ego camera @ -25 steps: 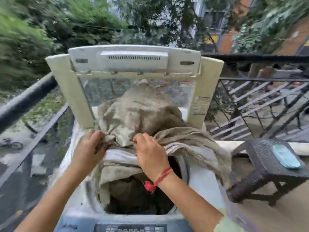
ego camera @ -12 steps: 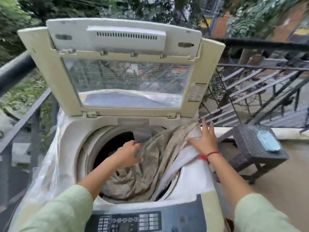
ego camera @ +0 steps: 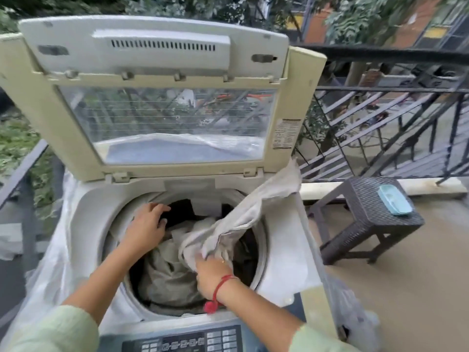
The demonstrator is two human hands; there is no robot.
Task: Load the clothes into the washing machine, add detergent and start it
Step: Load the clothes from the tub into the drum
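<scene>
moved: right hand [ego camera: 213, 278] from right rim to drum [ego camera: 263, 252] front, left hand [ego camera: 147, 224] to back-left rim | grip: right clutches cloth [ego camera: 243, 214], left loose, empty | cloth mostly in drum, tail over right rim | step: loading | next: pull tail in, push down

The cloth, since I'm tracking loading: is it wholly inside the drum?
No: the cloth trails out over the drum rim, gripped by the right hand.

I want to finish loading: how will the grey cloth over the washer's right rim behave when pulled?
Probably floppy: the grey cloth sags in folds from the right hand gripping it. Likely light: one hand lifts it. Its end may drag across the washer top.
</scene>
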